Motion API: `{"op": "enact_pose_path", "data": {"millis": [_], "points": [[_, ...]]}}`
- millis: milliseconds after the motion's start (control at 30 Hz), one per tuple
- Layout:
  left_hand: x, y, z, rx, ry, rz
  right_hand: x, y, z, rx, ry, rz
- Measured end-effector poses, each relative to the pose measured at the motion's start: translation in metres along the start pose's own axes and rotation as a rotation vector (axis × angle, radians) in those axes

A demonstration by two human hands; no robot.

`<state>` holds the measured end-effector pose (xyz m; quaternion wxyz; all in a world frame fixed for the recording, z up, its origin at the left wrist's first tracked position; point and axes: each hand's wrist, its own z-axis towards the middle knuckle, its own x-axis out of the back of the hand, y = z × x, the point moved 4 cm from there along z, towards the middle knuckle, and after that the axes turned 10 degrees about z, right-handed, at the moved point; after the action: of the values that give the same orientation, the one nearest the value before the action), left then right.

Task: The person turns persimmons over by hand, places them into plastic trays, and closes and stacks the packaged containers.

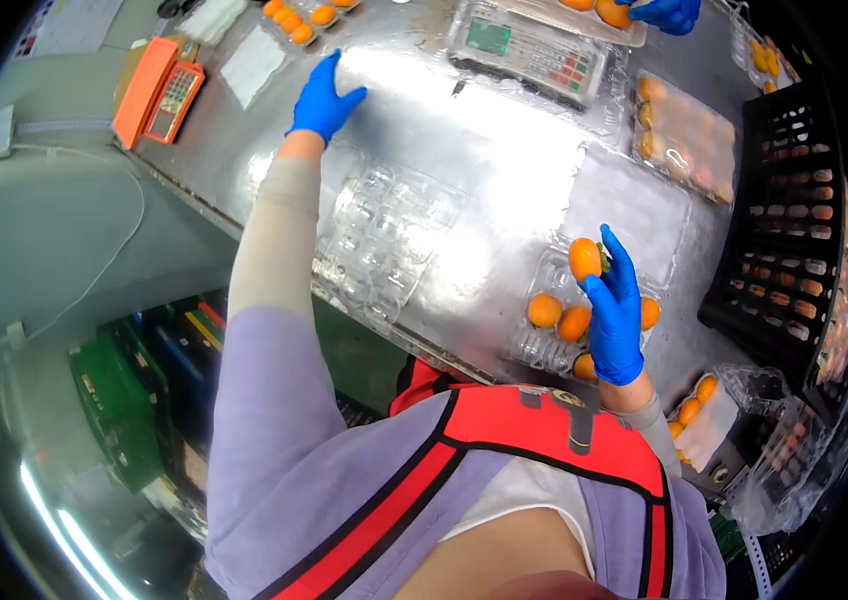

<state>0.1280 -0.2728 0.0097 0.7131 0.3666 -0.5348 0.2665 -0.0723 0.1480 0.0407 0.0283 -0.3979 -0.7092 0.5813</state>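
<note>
Red apron [544,405], black-edged, lies nearest the camera, lower middle of the frame. Right grip [614,325]: right of centre, blue-gloved, pinching one orange fruit [583,259] between thumb and fingers, green calyx [605,257] toward the glove. Judgement: light, even fingertip pressure suits it; squeezing could bruise the flesh or make it slip. Best kept low over the transparent tray [534,349] just under it, without knocking the fruits [544,310] seated there. Left grip [322,100]: upper left, digits spread, nothing visibly held; whether it touches the counter [504,190] cannot be told. Outward: second tray [384,240], left of centre by the counter edge; weighing scale [534,55], top; black crate [774,240], far right.
</note>
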Motion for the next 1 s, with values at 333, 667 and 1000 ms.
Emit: {"op": "enact_pose_path", "data": {"millis": [333,667,1000], "points": [[-0.058,-0.077,0.106,0.148,-0.005,0.077,0.032,0.011,0.029,0.038,0.115,0.022],[-0.068,-0.103,0.14,0.137,-0.297,0.113,0.028,0.017,0.037,0.006,0.09,0.131],[-0.049,-0.031,0.02,0.009,-0.132,-0.148,0.012,-0.001,0.02,0.018,0.045,0.074]]}}
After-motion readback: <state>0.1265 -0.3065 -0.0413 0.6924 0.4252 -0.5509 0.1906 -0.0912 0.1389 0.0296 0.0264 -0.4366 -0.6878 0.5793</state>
